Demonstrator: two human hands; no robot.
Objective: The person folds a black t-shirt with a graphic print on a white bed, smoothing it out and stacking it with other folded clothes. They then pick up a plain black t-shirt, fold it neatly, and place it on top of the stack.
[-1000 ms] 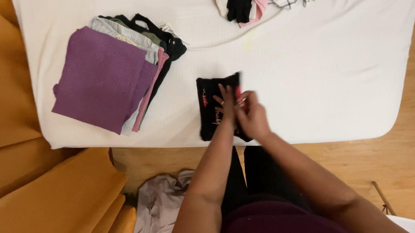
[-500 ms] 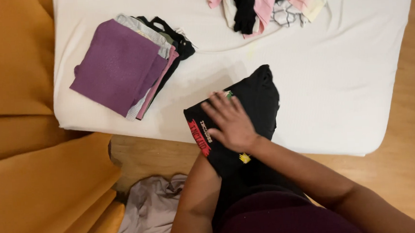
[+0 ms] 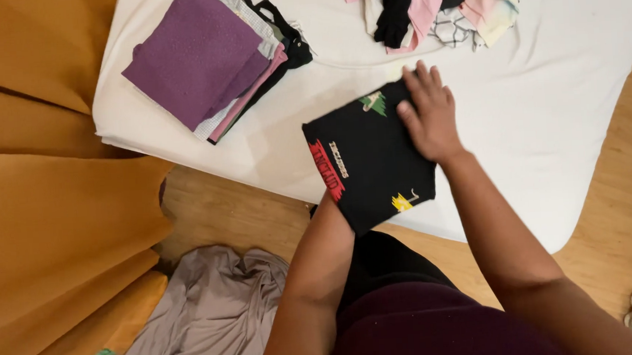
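From the head camera, the right hand (image 3: 429,116) lies flat, fingers spread, pressing on the far corner of a folded black cloth garment with small coloured prints (image 3: 368,160) at the near edge of the white-sheeted mattress (image 3: 560,111). The left hand is hidden beneath that garment, so its fingers cannot be judged. A stack of folded clothes topped with purple fabric (image 3: 195,57) sits well apart to the left, and a loose heap of pink and black clothes (image 3: 429,2) lies beyond.
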